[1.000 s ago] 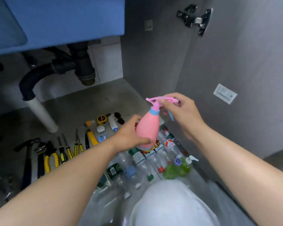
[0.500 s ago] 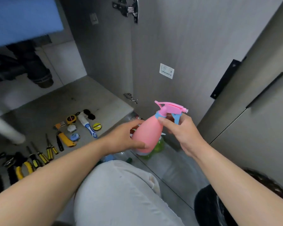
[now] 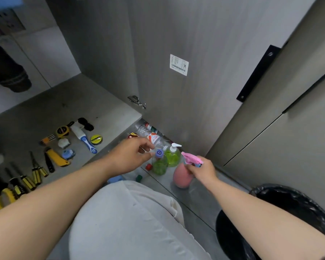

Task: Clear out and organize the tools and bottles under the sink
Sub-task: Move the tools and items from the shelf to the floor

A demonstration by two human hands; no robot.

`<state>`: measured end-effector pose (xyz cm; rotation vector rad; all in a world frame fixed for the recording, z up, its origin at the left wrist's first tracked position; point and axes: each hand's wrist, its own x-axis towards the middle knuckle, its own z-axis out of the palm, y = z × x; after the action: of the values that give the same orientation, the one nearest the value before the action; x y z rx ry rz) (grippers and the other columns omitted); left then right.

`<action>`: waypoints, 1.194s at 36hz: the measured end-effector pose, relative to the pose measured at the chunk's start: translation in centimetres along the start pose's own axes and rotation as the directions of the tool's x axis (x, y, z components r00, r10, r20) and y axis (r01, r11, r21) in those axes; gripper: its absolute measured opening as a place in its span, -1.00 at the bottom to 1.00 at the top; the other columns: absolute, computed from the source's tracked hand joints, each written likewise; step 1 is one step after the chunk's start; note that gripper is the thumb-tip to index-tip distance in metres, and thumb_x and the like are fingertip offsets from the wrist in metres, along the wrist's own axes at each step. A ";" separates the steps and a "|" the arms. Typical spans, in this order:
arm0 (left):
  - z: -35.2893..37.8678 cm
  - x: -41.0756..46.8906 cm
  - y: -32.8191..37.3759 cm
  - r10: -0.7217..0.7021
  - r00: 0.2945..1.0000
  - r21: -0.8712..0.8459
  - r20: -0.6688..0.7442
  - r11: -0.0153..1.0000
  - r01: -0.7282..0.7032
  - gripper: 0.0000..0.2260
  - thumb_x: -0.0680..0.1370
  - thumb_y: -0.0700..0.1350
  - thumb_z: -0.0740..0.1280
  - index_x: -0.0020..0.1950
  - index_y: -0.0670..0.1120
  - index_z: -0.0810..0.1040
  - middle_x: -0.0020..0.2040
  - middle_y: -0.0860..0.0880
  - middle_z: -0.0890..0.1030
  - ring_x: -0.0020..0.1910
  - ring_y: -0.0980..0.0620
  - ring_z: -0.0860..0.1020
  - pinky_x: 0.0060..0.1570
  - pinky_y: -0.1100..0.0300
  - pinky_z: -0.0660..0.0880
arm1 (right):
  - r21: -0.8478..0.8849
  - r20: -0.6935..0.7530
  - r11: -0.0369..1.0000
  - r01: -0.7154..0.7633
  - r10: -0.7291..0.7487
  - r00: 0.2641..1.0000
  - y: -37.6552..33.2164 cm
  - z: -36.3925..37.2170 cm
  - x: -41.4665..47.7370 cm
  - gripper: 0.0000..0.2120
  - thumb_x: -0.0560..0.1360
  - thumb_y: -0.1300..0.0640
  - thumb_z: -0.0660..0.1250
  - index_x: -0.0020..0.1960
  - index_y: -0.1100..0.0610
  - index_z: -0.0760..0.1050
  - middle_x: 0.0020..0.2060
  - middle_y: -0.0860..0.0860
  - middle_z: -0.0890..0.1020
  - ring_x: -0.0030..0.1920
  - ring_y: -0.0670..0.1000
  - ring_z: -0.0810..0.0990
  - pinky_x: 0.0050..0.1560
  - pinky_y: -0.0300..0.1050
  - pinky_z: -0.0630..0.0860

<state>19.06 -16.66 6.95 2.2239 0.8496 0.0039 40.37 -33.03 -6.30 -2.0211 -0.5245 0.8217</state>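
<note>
- Two hands: your right hand [image 3: 203,168] grips the pink spray bottle [image 3: 181,177] by its neck, with the bottle on the floor [image 3: 195,201].
- Your left hand [image 3: 129,154] hangs relaxed and empty beside the purple-capped bottle [image 3: 159,165].
- Black bin [image 3: 300,197], near right: contents unclear.

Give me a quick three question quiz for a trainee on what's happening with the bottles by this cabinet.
1. True or false: the right grip holds the pink spray bottle at its spray head.
2. Pick one. The pink spray bottle is: A) lying on its side, B) upright beside the green pump bottle, C) upside down.
3. Short answer: what does the left grip hold?

Key: 1 true; 2 B; 3 nothing, its fingers hang loosely curled over the bottles.
</note>
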 end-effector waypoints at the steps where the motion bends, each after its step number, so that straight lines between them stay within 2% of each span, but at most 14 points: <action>1: -0.1 0.1 -0.3 0.004 1.000 0.015 -0.004 1.000 -0.004 -0.78 0.58 0.00 0.41 0.22 0.06 0.62 0.07 0.15 0.64 0.02 0.23 0.59 0.11 0.18 0.58 | -0.022 -0.003 1.000 -0.018 0.018 1.000 0.7 0.4 0.5 -0.90 0.42 0.26 0.51 -0.09 0.24 0.65 -0.30 0.14 0.68 -0.28 0.05 0.56 -0.18 0.06 0.55; 4: -0.3 0.5 -1.3 0.007 1.000 0.035 -0.023 0.999 -0.006 -0.83 0.58 0.02 0.42 0.17 0.12 0.62 0.03 0.19 0.64 -0.02 0.26 0.59 0.05 0.26 0.56 | -0.047 0.004 0.998 -0.040 0.041 0.999 2.3 1.4 1.7 -0.92 0.46 0.16 0.50 -0.10 0.18 0.69 -0.31 0.18 0.70 -0.29 0.10 0.63 -0.12 0.09 0.61; 7: -0.7 0.7 -2.2 -0.007 0.999 0.026 -0.039 1.000 0.008 -0.85 0.58 0.00 0.41 0.14 0.13 0.63 0.01 0.20 0.65 -0.03 0.26 0.60 0.05 0.26 0.56 | -0.071 -0.036 0.997 -0.035 0.032 0.999 3.2 1.9 2.6 -0.89 0.50 0.13 0.47 -0.09 0.18 0.68 -0.28 0.18 0.71 -0.20 0.19 0.69 -0.13 0.00 0.59; 10: -0.8 0.7 -3.1 -0.033 0.999 0.010 -0.043 0.999 0.033 -0.84 0.58 -0.04 0.41 0.16 0.07 0.64 0.01 0.16 0.66 -0.02 0.24 0.60 0.09 0.19 0.57 | -0.023 -0.047 1.000 -0.013 0.012 0.999 3.3 2.3 2.8 -0.94 0.53 0.15 0.46 -0.03 0.12 0.67 -0.21 0.16 0.70 -0.16 0.13 0.66 -0.15 -0.07 0.52; 14: -1.1 0.6 -3.8 -0.084 0.996 -0.006 -0.042 0.996 0.083 -0.84 0.59 -0.07 0.40 0.16 0.02 0.65 0.03 0.08 0.67 0.01 0.12 0.62 0.15 0.07 0.56 | -0.017 -0.039 1.000 -0.005 0.004 0.999 3.3 2.2 2.7 -0.86 0.53 0.14 0.46 0.06 0.14 0.66 -0.10 0.12 0.70 -0.08 0.08 0.62 -0.10 -0.09 0.48; 17: -1.4 0.5 -4.2 -0.121 0.992 -0.010 -0.046 0.993 0.120 -0.85 0.60 -0.08 0.40 0.16 0.03 0.65 0.04 0.06 0.67 0.02 0.08 0.62 0.14 0.09 0.56 | 0.000 -0.020 0.999 -0.039 0.039 0.999 3.2 1.9 2.4 -0.85 0.50 0.21 0.46 0.07 0.11 0.64 -0.06 0.09 0.69 -0.02 0.08 0.62 -0.06 -0.13 0.46; 20: -1.8 0.4 -4.6 -0.138 0.989 -0.026 -0.057 0.990 0.137 -0.87 0.60 -0.10 0.39 0.12 0.06 0.65 0.03 0.08 0.67 0.02 0.11 0.62 0.11 0.15 0.56 | -0.002 -0.014 0.998 -0.061 0.061 0.998 3.1 1.7 2.0 -0.73 0.47 0.24 0.46 0.14 0.06 0.59 0.01 0.07 0.68 0.04 0.10 0.63 0.00 -0.13 0.48; 23: -2.4 0.3 -5.0 -0.156 0.986 -0.069 -0.064 0.986 0.152 -0.89 0.60 -0.11 0.40 0.10 0.03 0.66 0.00 0.08 0.69 0.01 0.10 0.64 0.15 0.12 0.57 | -0.022 -0.028 0.997 -0.072 0.072 0.997 2.3 1.7 1.5 -0.48 0.42 0.18 0.52 0.34 0.08 0.46 0.17 0.07 0.60 0.14 0.06 0.59 0.18 -0.09 0.50; 26: -3.3 -0.1 -5.6 -0.177 0.981 -0.106 -0.077 0.980 0.169 -0.92 0.60 -0.10 0.39 0.05 0.07 0.64 -0.03 0.09 0.68 -0.03 0.13 0.65 0.11 0.11 0.60 | -0.201 -0.129 0.972 0.123 -0.151 0.980 0.4 1.8 0.4 -0.40 0.40 0.11 0.54 0.38 0.09 0.40 0.26 0.06 0.47 0.28 0.07 0.48 0.32 -0.02 0.43; 29: -4.0 -0.9 -6.7 -0.225 0.969 -0.108 -0.106 0.971 0.214 -0.90 0.61 -0.12 0.38 0.11 0.00 0.64 -0.01 0.06 0.67 0.01 0.11 0.64 0.09 0.16 0.58 | -0.398 -0.217 0.835 0.381 -0.489 0.845 -2.6 2.6 -0.8 -0.51 0.38 0.19 0.50 0.25 0.08 0.44 0.15 0.03 0.48 0.22 0.13 0.48 0.22 0.07 0.41; 31: -4.4 -1.6 -7.4 -0.253 0.960 -0.111 -0.116 0.964 0.241 -0.86 0.61 -0.11 0.38 0.15 -0.05 0.64 0.02 0.04 0.66 0.05 0.08 0.62 0.07 0.22 0.56 | -0.406 -0.222 0.790 0.459 -0.573 0.789 -5.2 3.6 -1.7 -0.55 0.36 0.23 0.47 0.19 0.05 0.43 0.10 0.01 0.46 0.16 0.13 0.50 0.15 0.04 0.38; 36: -5.4 -4.5 -9.7 -0.312 0.943 -0.058 -0.119 0.950 0.307 -0.84 0.62 -0.07 0.38 0.17 -0.05 0.63 0.05 0.04 0.66 0.05 0.07 0.61 0.13 0.15 0.56 | -0.266 -0.059 0.756 0.598 -0.632 0.773 -11.1 7.7 -2.5 -0.61 0.37 0.32 0.42 0.16 0.11 0.45 0.07 -0.06 0.40 0.09 0.08 0.52 0.18 0.10 0.48; 39: -6.7 -6.7 -12.2 -0.358 0.932 0.020 -0.062 0.933 0.359 -0.82 0.62 -0.02 0.37 0.19 -0.02 0.61 0.07 0.04 0.64 0.06 0.06 0.60 0.13 0.12 0.55 | -0.220 0.155 0.750 0.624 -0.605 0.781 -13.3 10.9 -1.9 -0.66 0.44 0.27 0.41 0.16 0.05 0.44 0.10 -0.05 0.39 0.06 0.01 0.52 0.08 -0.03 0.50; 43: -9.2 -10.5 -16.9 -0.482 0.874 0.061 0.067 0.876 0.478 -0.78 0.62 -0.01 0.36 0.24 -0.02 0.58 0.07 0.01 0.63 0.05 0.03 0.60 0.13 0.13 0.54 | -0.273 0.518 0.678 0.682 -0.494 0.698 -14.8 15.8 0.1 -0.67 0.47 0.21 0.43 0.19 0.01 0.46 0.10 -0.02 0.37 0.01 -0.04 0.54 -0.05 -0.26 0.43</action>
<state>-1.07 -8.23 5.29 1.9774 1.3465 -0.3421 28.25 -16.06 -0.26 -1.8525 -1.6737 0.7298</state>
